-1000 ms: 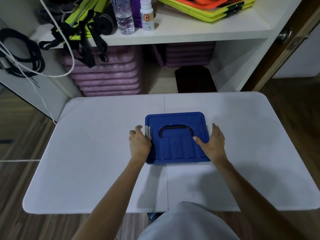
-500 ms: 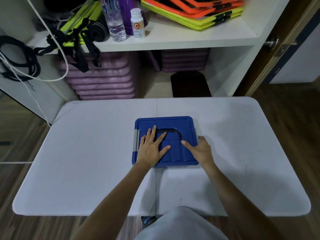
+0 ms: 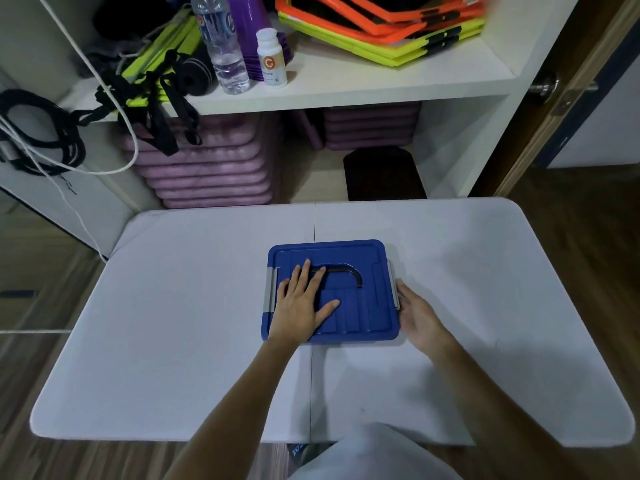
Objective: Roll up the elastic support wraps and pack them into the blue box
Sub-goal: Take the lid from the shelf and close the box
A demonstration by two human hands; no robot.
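The right hand [image 3: 417,315] is sliding off the lid to the grey latch [image 3: 393,285] at centre right, fingers loosely curved, holding nothing. The left hand [image 3: 301,303] is still pressing flat, fingers wide, on the blue box [image 3: 363,306], so closing up looks nearly done.

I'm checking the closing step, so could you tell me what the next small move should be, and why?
Probably press the right-side latch shut with the right hand, whose fingers sit against it, while the left hand lies flat on the blue box lid, steadying it. No wraps are visible on the table.
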